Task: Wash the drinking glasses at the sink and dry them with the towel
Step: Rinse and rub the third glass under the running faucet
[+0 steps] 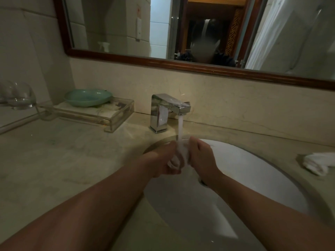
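Over the white sink (253, 180), my left hand (161, 162) and my right hand (201, 158) hold a pale, see-through drinking glass (178, 153) between them, fingers curled round it. Water runs from the chrome faucet (168, 109) straight onto the glass, and the splash blurs its outline. A crumpled white towel (316, 163) lies on the counter to the right of the basin. At the far left, two more clear glasses (19, 96) stand on a wall shelf.
A green dish (88, 97) sits on a clear acrylic tray (108, 115) left of the faucet. Beige marble counter (63, 160) surrounds the basin. A wood-framed mirror (163, 61) hangs above the backsplash.
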`<state>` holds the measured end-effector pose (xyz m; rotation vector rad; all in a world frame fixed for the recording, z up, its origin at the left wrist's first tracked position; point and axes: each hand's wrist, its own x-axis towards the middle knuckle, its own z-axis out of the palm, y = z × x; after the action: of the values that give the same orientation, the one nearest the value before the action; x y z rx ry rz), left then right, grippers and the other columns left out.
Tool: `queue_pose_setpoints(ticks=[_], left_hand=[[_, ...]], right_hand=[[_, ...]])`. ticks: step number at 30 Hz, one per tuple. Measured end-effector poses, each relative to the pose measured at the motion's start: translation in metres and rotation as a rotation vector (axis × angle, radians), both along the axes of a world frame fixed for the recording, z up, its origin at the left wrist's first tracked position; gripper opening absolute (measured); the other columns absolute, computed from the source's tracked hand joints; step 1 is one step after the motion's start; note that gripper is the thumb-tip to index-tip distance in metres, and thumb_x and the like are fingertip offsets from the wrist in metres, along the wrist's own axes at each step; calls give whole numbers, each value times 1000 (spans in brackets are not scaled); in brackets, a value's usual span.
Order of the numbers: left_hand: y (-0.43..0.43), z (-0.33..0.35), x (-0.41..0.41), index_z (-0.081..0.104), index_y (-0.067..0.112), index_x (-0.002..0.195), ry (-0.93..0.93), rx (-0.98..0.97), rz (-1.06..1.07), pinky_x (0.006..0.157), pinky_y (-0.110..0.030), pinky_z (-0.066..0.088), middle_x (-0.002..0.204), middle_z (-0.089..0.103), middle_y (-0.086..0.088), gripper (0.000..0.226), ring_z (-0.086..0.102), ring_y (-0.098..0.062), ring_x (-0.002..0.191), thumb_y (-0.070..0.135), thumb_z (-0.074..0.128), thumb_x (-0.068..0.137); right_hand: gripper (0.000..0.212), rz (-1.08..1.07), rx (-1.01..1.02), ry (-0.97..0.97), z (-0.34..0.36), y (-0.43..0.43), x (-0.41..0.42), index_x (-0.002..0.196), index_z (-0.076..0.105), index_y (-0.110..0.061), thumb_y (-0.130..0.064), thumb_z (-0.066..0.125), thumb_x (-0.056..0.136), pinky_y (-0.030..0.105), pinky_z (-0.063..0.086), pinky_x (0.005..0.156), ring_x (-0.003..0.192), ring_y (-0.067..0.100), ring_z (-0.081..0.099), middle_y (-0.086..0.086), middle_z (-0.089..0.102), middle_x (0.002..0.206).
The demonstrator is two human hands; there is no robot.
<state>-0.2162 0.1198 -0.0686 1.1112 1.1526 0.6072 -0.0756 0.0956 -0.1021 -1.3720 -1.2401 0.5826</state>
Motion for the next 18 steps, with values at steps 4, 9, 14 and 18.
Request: queue_pose_setpoints(ticks=[4, 9, 14, 18], left_hand=[[-2, 4, -1, 68, 2, 111, -40, 44, 50, 45, -23, 49, 71, 63, -15, 45, 53, -20, 52, 40, 45, 106], [-7, 12, -7, 76, 8, 97, 30, 33, -12, 53, -21, 44, 81, 75, -13, 60, 64, -22, 58, 58, 43, 94], [-2, 6, -6, 73, 7, 99, -34, 7, 36, 51, -26, 52, 78, 69, -12, 58, 64, -23, 62, 61, 52, 97], [-4, 8, -5, 72, 8, 93, -56, 26, 25, 70, -42, 61, 79, 72, -18, 46, 67, -27, 70, 51, 57, 99]], right_hand=[[40, 52, 43, 4, 1, -5, -1, 95, 63, -24, -62, 68, 83, 34, 55, 58, 72, 17, 68, -2, 70, 82], [39, 108, 89, 19, 13, -15, -11, 106, 58, -22, -45, 78, 82, 27, 57, 53, 73, 13, 71, 0, 70, 89], [25, 19, 92, 102, 16, -11, -5, 92, 57, -9, -22, 42, 107, 29, 41, 39, 47, 24, 55, 12, 61, 64], [25, 57, 75, 73, 16, -11, -6, 94, 61, -10, -29, 50, 105, 30, 44, 38, 50, 25, 59, 15, 65, 73]])
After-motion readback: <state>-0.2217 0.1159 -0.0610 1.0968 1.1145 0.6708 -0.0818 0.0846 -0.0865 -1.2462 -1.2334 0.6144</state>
